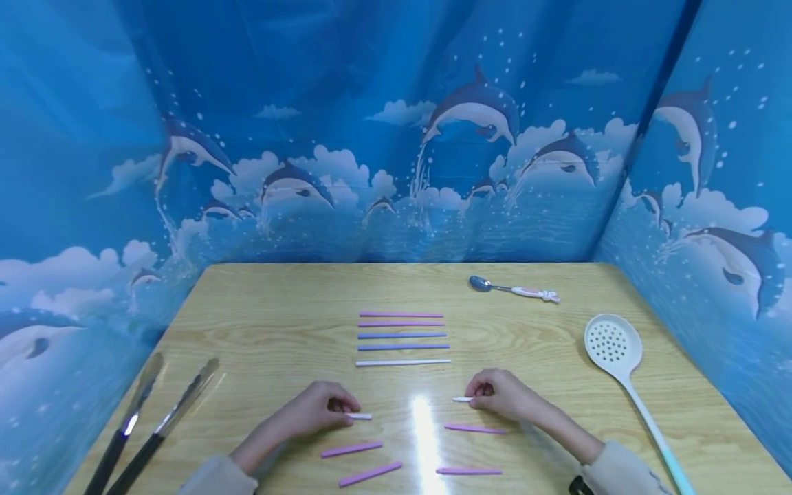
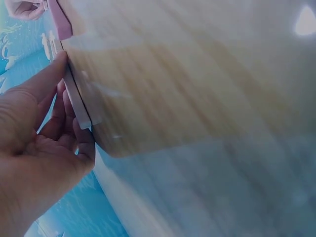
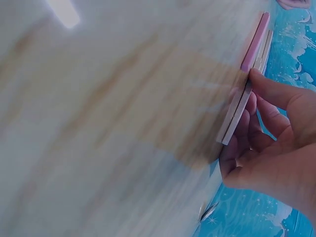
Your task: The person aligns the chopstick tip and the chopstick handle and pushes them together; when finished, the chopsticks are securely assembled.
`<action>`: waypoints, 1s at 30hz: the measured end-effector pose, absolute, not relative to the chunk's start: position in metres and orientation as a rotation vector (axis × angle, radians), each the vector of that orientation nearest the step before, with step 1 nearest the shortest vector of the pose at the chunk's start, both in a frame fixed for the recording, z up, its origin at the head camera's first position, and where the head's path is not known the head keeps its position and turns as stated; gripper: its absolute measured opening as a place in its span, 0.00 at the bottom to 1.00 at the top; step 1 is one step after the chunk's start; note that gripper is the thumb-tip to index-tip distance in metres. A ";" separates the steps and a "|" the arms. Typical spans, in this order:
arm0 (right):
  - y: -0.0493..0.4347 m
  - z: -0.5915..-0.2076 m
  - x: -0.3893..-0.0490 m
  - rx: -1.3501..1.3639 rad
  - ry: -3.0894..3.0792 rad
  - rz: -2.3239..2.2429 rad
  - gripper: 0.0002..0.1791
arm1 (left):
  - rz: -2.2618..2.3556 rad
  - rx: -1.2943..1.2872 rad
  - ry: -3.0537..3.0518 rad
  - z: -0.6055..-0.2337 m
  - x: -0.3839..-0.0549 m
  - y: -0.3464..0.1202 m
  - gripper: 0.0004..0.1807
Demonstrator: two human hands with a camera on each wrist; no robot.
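My left hand [image 1: 320, 409] pinches a short white stick [image 1: 360, 416] between thumb and fingers, close over the wooden table. Its free end points toward the middle; in the left wrist view, the stick [image 2: 76, 96] has a flat-sided, squared look. On the other side my right hand [image 1: 502, 393] pinches another white stick [image 1: 462, 399], whose end points left. The fingers cover part of both sticks. Below the left hand lie two pink sticks, an upper one [image 1: 351, 449] and a lower one [image 1: 370, 474]. Two more pink sticks, one higher [image 1: 475, 428] and one lower [image 1: 469, 471], lie below the right hand.
Beyond the hands, several long rows lie parallel: pink [image 1: 401, 324], blue [image 1: 402, 335] and white [image 1: 403, 362]. A spoon [image 1: 513, 289] rests at the back right, a slotted skimmer [image 1: 612, 344] at the right. Two black-handled utensils [image 1: 163, 427] lie left. Dolphin-print curtains surround the table [image 1: 278, 295].
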State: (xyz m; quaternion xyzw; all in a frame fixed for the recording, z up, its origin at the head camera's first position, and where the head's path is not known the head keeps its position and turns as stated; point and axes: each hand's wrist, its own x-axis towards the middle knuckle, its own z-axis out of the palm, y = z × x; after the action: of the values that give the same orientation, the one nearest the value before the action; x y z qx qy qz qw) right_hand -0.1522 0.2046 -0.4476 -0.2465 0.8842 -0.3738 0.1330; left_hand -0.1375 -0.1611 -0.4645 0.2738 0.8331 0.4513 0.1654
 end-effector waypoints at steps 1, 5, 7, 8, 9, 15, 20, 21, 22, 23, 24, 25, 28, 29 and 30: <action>0.204 -0.447 -0.152 -0.716 2.565 -1.085 0.05 | 1.277 0.784 2.381 -0.465 -0.138 -0.161 0.09; 0.203 -0.447 -0.152 -0.731 2.559 -1.097 0.05 | 1.232 0.794 2.437 -0.464 -0.138 -0.159 0.08; 0.200 -0.446 -0.152 -0.745 2.547 -1.107 0.05 | 1.214 0.778 2.462 -0.462 -0.138 -0.157 0.08; 0.198 -0.445 -0.152 -0.755 2.540 -1.113 0.05 | 1.212 0.778 2.472 -0.460 -0.138 -0.155 0.08; 0.195 -0.444 -0.151 -0.766 2.534 -1.122 0.04 | 1.212 0.776 2.483 -0.459 -0.138 -0.153 0.08; 0.173 -0.435 -0.143 -0.850 2.509 -1.210 0.04 | 1.284 0.787 2.496 -0.449 -0.137 -0.138 0.08; 0.155 -0.427 -0.135 -0.921 2.493 -1.241 0.05 | 1.334 0.828 2.472 -0.441 -0.135 -0.127 0.08; 0.153 -0.426 -0.134 -0.934 2.495 -1.242 0.05 | 1.342 0.839 2.466 -0.440 -0.134 -0.125 0.08; 0.151 -0.425 -0.133 -0.942 2.496 -1.244 0.05 | 1.352 0.850 2.458 -0.439 -0.134 -0.124 0.08; 0.149 -0.424 -0.133 -0.952 2.498 -1.247 0.05 | 1.361 0.859 2.450 -0.437 -0.133 -0.123 0.08; 0.147 -0.423 -0.132 -0.961 2.503 -1.249 0.05 | 1.368 0.868 2.444 -0.437 -0.133 -0.122 0.08; 0.146 -0.423 -0.132 -0.964 2.506 -1.248 0.05 | 1.372 0.878 2.440 -0.436 -0.133 -0.122 0.08; 0.144 -0.422 -0.132 -0.974 2.518 -1.245 0.05 | 1.378 0.901 2.439 -0.435 -0.132 -0.120 0.08; 0.144 -0.423 -0.132 -0.979 2.522 -1.244 0.05 | 1.380 0.905 2.439 -0.434 -0.132 -0.120 0.08; 0.143 -0.423 -0.132 -0.979 2.525 -1.245 0.05 | 1.382 0.909 2.439 -0.434 -0.132 -0.120 0.08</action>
State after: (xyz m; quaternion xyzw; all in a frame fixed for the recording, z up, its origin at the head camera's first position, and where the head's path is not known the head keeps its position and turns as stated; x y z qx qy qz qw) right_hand -0.1323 0.1430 -0.4227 -0.3274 0.8444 -0.4163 0.0804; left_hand -0.1322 -0.1196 -0.4342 0.3070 0.8237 0.4668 0.0969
